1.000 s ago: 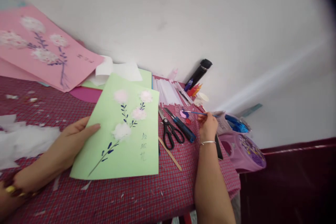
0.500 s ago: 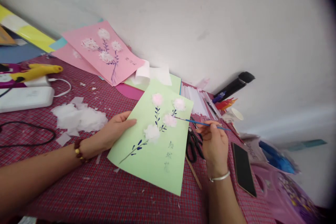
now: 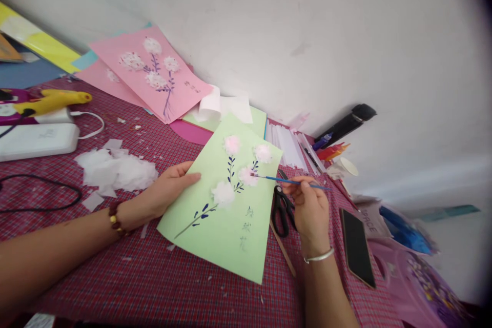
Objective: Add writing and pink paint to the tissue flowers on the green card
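Observation:
My left hand grips the left edge of a light green sheet of paper, thumb on top. The sheet carries a painted stem with dark leaves, handwriting at the lower right, and several fluffy paper flowers. Three are tinted pink; the lowest flower is white. Pinched in my right hand is a thin blue paintbrush. Its tip lies at the middle pink flower. Black scissors lie beside the sheet, near my right wrist, partly covered.
White tissue scraps lie left of my hand on the plaid tablecloth. A pink flower sheet leans at the back left. A yellow glue gun and a white power strip are far left. A phone lies right.
The brush tip has moved left and slightly down, from the flower's right edge onto its pink petals. My right hand has shifted a little left with it. My left hand keeps its hold.

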